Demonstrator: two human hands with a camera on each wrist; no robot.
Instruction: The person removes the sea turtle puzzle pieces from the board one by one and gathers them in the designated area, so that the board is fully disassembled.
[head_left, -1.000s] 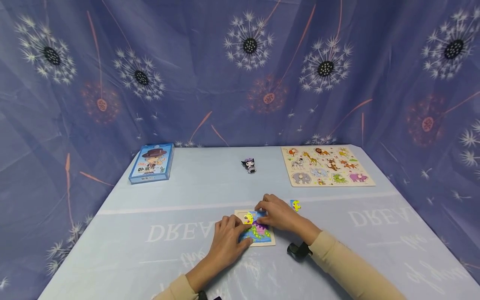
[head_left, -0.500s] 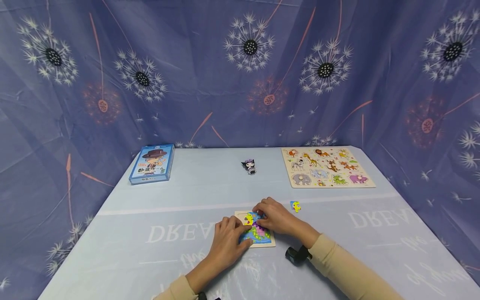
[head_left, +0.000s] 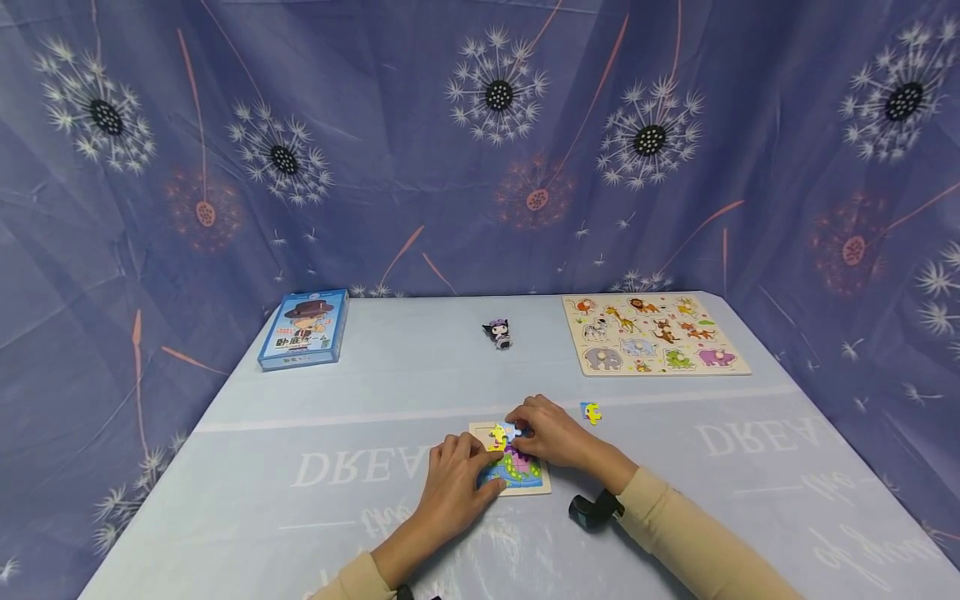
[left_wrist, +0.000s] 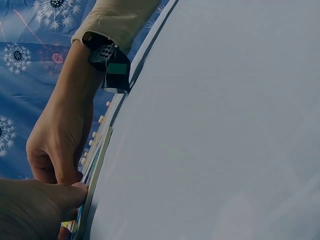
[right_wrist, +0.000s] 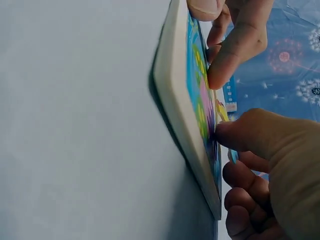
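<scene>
1. A dark blue cloth (head_left: pixel 420 150) with puffy white flowers hangs behind a pale blue table (head_left: pixel 405 358). We count the far side as twelve o'clock, with the puzzle tray (head_left: pixel 528 491) as our middle, near the front of the table.

2. Here is what just changed: the blue and yellow piece (head_left: pixel 507 431) at the tray's twelve o'clock looks paler and more tipped than half a second ago. In the right wrist view, its blue edge sticks up from the tray. So we think that piece is not sitting flat, and the picture is not whole yet.

3. The right hand (head_left: pixel 557 432), at two o'clock, pinches that piece between thumb and finger.

4. The left hand (head_left: pixel 456 477), between eight and nine o'clock, rests its thumb and a finger on the tray. It is loose, and we see nothing held in it.

5. In the tray we see flat pieces with pink and green bits (head_left: pixel 519 471). Hands cover some of it.

6. A loose piece (head_left: pixel 591 412), yellow and blue, lies on the table at two o'clock, outside the tray.

7. Between one and two, farther off, an animal board (head_left: pixel 581 342) has a gray elephant (head_left: pixel 602 358), a giraffe (head_left: pixel 621 317) and a lion (head_left: pixel 645 303).

8. At ten, a blue box (head_left: pixel 302 329) lies closed, so we cannot tell what is inside. A small doll (head_left: pixel 497 332) is at twelve.
</scene>
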